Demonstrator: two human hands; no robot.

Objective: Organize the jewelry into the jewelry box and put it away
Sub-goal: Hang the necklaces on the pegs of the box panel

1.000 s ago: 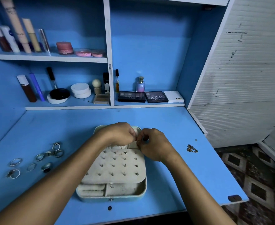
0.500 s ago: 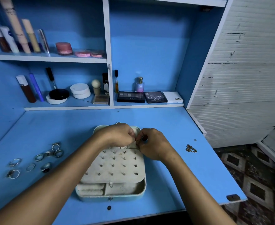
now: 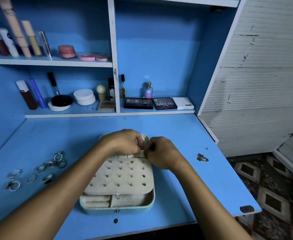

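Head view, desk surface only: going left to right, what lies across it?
Cluster of silver rings → open pale-blue jewelry box with a cream studded earring panel, both hands working at its far end → small gold chain → dark round fitting near the desk's right front corner.

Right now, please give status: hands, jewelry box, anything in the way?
Both hands, left and right, pinching something tiny at far edge of open jewelry box. Rings and gold chain not boxed. Nothing blocking.
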